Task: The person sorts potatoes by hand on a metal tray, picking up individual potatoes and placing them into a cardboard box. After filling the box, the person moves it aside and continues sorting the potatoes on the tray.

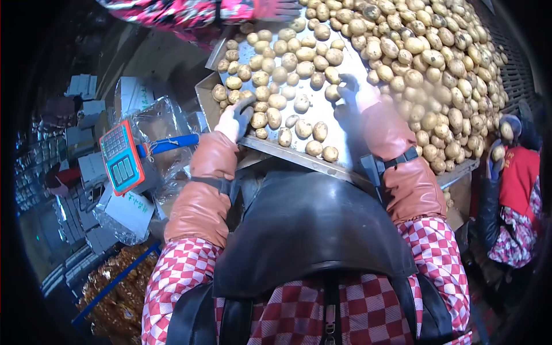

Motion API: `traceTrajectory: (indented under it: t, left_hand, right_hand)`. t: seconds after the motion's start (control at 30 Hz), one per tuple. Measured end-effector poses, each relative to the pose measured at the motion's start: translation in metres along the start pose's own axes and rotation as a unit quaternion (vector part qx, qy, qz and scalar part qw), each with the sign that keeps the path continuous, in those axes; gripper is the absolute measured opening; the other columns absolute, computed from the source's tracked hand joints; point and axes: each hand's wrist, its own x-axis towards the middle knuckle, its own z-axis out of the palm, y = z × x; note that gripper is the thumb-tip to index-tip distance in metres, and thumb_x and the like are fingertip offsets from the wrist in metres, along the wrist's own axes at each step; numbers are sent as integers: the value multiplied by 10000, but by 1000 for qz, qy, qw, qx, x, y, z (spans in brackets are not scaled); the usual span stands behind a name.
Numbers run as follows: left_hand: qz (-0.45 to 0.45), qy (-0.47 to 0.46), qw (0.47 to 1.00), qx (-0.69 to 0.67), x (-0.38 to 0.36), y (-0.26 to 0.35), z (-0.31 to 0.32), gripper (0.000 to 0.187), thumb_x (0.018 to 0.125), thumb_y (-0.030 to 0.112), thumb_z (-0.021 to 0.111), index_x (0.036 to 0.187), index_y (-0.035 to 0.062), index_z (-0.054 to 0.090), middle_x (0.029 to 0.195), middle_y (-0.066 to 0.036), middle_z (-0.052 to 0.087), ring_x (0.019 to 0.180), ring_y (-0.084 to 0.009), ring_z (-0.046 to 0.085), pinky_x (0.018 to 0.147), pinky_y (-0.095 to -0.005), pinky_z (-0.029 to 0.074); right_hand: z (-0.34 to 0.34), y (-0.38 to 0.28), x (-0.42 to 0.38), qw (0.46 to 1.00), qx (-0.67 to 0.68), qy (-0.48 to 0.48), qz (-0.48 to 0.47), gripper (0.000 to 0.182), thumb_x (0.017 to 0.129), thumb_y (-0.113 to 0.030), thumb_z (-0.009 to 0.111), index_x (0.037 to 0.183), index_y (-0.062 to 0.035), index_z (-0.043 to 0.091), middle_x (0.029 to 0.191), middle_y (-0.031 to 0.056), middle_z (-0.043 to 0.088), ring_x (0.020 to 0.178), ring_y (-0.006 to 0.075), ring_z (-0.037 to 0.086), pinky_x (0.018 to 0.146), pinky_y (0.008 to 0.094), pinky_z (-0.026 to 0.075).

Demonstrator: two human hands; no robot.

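Many pale, soil-flecked potatoes [289, 61] lie spread over a shiny metal sorting table [351, 135]. At the table's left edge, my left hand [240, 118] in a dark glove rests with fingers stretched out beside the potatoes. My right hand [348, 96], also gloved, reaches over the bare metal with its fingers apart. Right at its fingertips sits a single potato [332, 92]. A few potatoes [303, 129] lie between my two hands, close to the near edge.
A big potato heap [425, 69] fills the right side. Another person's gloved hand [277, 9] is at the far edge; a person in a red vest [519, 178] handles potatoes at right. Left are a scale display [122, 158], plastic-wrapped boxes [131, 210] and a brown pile [118, 293].
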Motion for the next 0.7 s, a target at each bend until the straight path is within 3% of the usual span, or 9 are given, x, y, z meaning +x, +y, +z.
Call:
traceTrajectory:
  t: [0.13,0.2,0.33,0.4,0.47,0.53,0.6,0.67,0.7]
  left_hand:
    - [29,-24,982,183,-37,81,26,292,909,163,612,1187,107,682,1176,-191,663,1049,-352,652,941,-398,507]
    - [170,-55,939,294,-37,70,71,352,898,140,553,1243,100,607,1160,-181,653,1030,-350,654,921,-456,504]
    - [77,-91,934,337,13,59,116,590,757,124,717,1315,123,527,1120,-191,645,1072,-344,638,930,-426,506]
    - [34,-131,943,304,-4,93,87,507,801,133,688,1291,134,559,1129,-195,643,1068,-350,635,930,-433,504]
    - [-106,-75,989,65,-24,120,78,330,897,142,613,1224,181,639,1139,-184,647,1004,-368,644,900,-446,513]
    - [240,32,953,184,-27,100,99,331,921,179,585,1247,181,639,1156,-180,647,981,-386,644,895,-455,513]
    - [253,-72,949,172,-32,109,80,320,947,199,531,1245,158,642,1164,-177,656,1035,-379,641,923,-450,500]
    - [-83,-100,983,132,-26,123,41,332,952,201,512,1249,125,637,1184,-175,660,1121,-348,620,968,-433,475]
    - [-63,-16,985,162,-24,101,33,326,945,188,514,1238,122,640,1188,-172,662,1134,-336,618,978,-427,472]
  right_hand:
    - [29,24,14,975,201,93,-26,375,927,-87,641,1298,-49,601,1189,141,674,977,200,668,818,338,551]
    - [37,35,19,852,481,-42,203,343,956,-51,595,1298,-24,593,1169,115,680,978,188,665,826,316,553]
    - [32,6,-13,967,178,-64,-173,329,972,-84,599,1289,6,584,1134,113,666,1009,166,650,836,318,564]
    - [8,-23,-35,947,229,-201,103,333,982,-119,595,1293,0,581,1145,102,659,1052,175,636,862,337,565]
    - [27,10,-43,901,354,-229,103,385,990,-172,590,1342,-23,545,1168,96,647,1074,194,633,857,352,571]
    - [35,10,-57,823,500,-217,163,456,979,-278,609,1356,-38,520,1163,91,642,1009,183,644,798,319,572]
    - [30,9,-62,671,635,-208,323,494,955,-363,615,1311,-32,528,1101,79,635,882,145,629,644,242,525]
    - [32,10,-61,683,652,-204,258,451,940,-389,612,1210,-29,569,956,47,611,730,110,568,529,195,424]
    - [27,11,-59,723,610,-179,270,420,942,-376,609,1177,-29,581,894,31,587,687,107,544,504,193,394]
